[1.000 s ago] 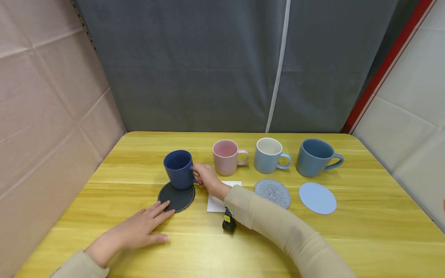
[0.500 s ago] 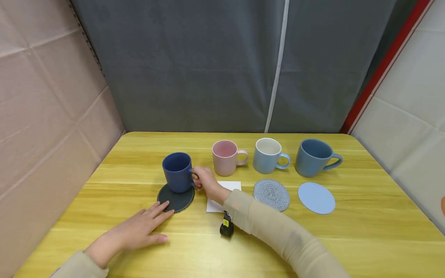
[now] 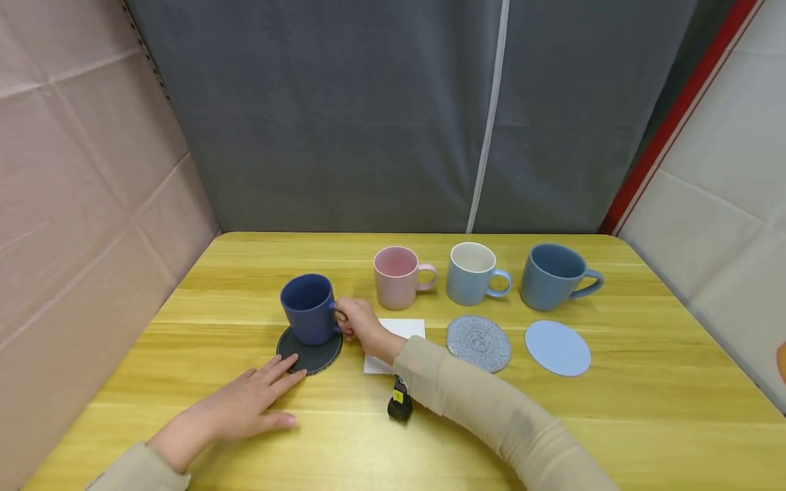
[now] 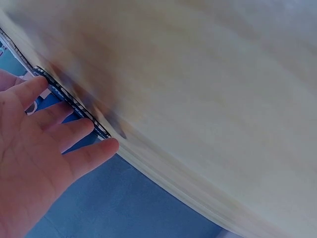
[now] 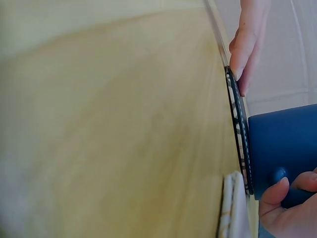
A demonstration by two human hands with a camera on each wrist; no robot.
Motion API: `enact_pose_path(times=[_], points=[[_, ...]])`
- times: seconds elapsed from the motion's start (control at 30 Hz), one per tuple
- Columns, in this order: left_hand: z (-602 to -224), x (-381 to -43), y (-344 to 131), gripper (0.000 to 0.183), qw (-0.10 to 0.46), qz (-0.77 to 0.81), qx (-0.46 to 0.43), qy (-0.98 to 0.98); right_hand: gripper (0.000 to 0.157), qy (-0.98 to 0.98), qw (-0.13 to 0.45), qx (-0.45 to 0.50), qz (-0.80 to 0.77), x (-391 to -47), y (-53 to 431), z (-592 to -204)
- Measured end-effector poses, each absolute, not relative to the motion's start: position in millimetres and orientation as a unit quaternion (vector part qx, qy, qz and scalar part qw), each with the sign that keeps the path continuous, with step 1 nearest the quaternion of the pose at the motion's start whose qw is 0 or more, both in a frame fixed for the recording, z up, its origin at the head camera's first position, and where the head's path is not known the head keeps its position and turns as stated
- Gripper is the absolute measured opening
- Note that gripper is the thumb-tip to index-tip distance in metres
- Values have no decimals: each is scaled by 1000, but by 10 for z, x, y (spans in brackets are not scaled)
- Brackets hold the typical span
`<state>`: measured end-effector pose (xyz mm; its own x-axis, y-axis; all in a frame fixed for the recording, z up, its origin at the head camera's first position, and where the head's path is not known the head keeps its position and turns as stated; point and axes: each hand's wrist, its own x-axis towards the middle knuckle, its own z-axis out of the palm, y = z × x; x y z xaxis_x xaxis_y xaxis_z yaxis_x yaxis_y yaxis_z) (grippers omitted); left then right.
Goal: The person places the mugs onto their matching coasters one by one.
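A dark blue mug (image 3: 309, 310) stands upright over the far part of a round black coaster (image 3: 312, 358) with a stitched edge. My right hand (image 3: 361, 324) grips the mug's handle from the right. In the right wrist view the base of the mug (image 5: 282, 148) is right at the top of the coaster (image 5: 240, 134), with thumb and fingers round the handle. My left hand (image 3: 245, 402) lies with spread, straight fingers, their tips touching the coaster's near edge. In the left wrist view those fingertips (image 4: 110, 145) rest along the coaster's rim.
Behind stand a pink mug (image 3: 396, 278), a light blue mug (image 3: 471, 274) and a grey-blue mug (image 3: 552, 278). Nearer lie a white square coaster (image 3: 402, 327), partly under my right arm, a grey woven coaster (image 3: 478, 343) and a pale blue round coaster (image 3: 557, 348).
My right hand has brought the dark blue mug slightly nearer and to the left, further over the black coaster. The left hand has stayed at the coaster's edge.
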<state>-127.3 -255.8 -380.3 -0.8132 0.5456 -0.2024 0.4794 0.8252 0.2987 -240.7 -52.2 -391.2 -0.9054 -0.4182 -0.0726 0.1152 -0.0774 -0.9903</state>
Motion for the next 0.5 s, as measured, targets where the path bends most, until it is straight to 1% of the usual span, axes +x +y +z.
enact_pose_path(times=[0.4, 0.5], points=[[-3801, -1273, -2553, 75, 137, 113, 272, 946, 28, 665, 184, -130, -712, -2352, -546, -3914], [-3795, -1270, -2549, 75, 134, 110, 272, 946, 28, 666, 190, -135, -709, -2285, -521, -3819]])
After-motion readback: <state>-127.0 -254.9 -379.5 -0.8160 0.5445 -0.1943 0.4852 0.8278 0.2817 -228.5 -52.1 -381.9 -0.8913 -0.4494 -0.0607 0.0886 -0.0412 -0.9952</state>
